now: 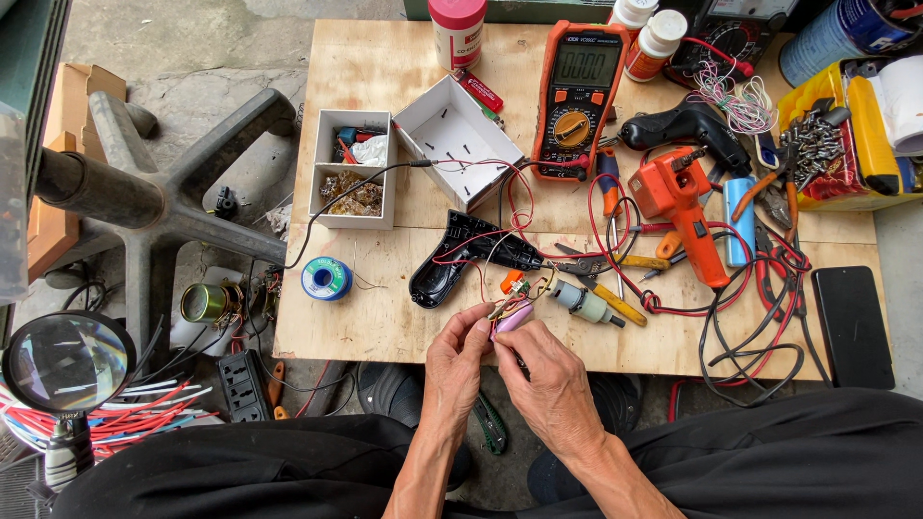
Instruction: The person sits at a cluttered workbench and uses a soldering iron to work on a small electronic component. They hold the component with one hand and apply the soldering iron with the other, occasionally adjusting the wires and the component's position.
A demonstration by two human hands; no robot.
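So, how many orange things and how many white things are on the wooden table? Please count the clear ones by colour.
Orange: 2 (meter, drill)
White: 3 (divided box, open box, paper roll)
Total: 5
Both hands hold a small pink part at the table edge; not counted.

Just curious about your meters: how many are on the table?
2: an orange multimeter at top centre, and a black dial meter behind it to the right, partly cut off. Others may be hidden.

Bright, even daylight, soft shadows, sharp focus, with slight wide-angle bending at the edges.
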